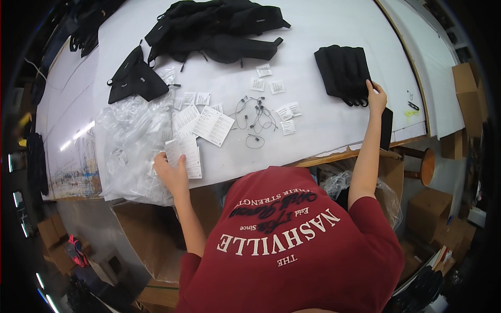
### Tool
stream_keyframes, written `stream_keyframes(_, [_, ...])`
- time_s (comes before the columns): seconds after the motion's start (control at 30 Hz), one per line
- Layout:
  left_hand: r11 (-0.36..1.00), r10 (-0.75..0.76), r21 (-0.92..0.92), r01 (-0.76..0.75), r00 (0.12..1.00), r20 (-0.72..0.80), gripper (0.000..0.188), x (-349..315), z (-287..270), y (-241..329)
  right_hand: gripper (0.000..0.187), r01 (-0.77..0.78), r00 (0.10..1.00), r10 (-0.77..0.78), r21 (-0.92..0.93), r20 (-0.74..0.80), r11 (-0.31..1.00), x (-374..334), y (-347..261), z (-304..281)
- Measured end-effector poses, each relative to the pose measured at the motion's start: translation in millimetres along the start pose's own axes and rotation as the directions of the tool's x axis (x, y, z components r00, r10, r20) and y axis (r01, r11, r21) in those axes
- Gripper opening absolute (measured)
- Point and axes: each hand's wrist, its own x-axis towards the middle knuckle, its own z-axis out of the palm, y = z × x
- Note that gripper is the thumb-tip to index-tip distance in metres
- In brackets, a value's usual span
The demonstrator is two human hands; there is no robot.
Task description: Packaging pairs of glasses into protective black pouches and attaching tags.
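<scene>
White card (182,147) gripped in left hand (171,173) near edge of table (323,128). At card's two o'clock, right hand (376,98) pinches folded black fabric (342,75). Around card: looped cords (259,108) at two, clear plastic (128,135) at nine, black cloth goods (209,31) at twelve.

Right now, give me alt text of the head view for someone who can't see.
A person's left hand holds white printed paper, and the right hand touches folded black fabric. Dark looped cords and small white packets lie between them on the white table, with clear plastic bags at left.
</scene>
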Motion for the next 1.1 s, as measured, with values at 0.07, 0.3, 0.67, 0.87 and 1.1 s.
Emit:
stream_keyframes(0.07, [0.980,-0.070,-0.176,0.089,0.992,0.108,0.041,8.0,-4.7,5.6,0.041,-0.064,0.996,0.071,-0.109,0.063,0.992,2.5,9.0,-6.6])
stream_keyframes(0.3, [0.675,-0.121,-0.712,0.193,0.981,0.151,0.035,3.2,-17.2,25.7,0.027,0.111,0.979,-0.117,-0.044,-0.165,0.993,-50.8,-75.6,-23.4])
stream_keyframes(0.67, [0.648,0.068,-0.745,0.159,0.962,0.264,0.060,-12.6,8.3,77.3,0.011,0.512,0.311,-0.591,0.393,0.744,0.764,-246.8,-206.3,35.9])
stream_keyframes(0.87, [0.561,0.057,-0.798,0.221,0.951,0.303,0.054,-19.3,13.3,98.7,0.010,0.644,0.181,-0.678,0.435,0.713,0.630,-253.2,-196.2,42.3])
stream_keyframes(1.1, [0.366,0.304,-0.875,0.318,0.848,0.435,0.042,-22.5,14.5,115.7,0.011,0.136,0.364,-0.595,0.591,0.717,0.795,-226.0,-234.0,-4.2])
